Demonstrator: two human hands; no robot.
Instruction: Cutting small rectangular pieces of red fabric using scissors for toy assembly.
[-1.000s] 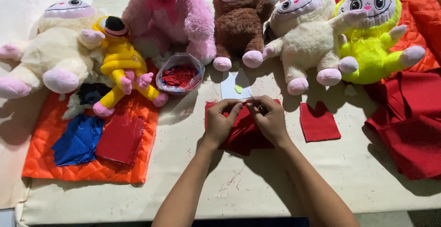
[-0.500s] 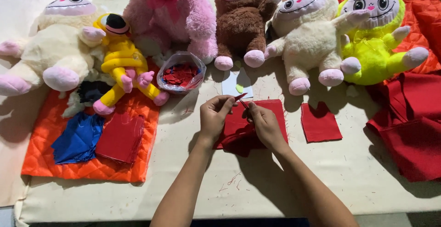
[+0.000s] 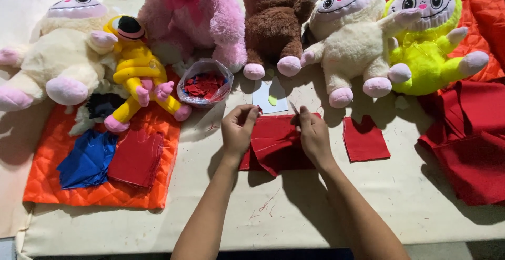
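Head view: both hands work a folded piece of red felt lying on the worktop, directly below a row of plush toys. The left hand pinches a small red scrap at the felt's upper left corner, fingers nearly closed; the right hand presses its right edge, perhaps holding a thin tool — too small to tell. The felt's long axis runs left-right between the hands — equally near both.

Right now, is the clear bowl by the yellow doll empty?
No, the clear bowl beside the yellow doll holds a heap of small red fabric scraps.
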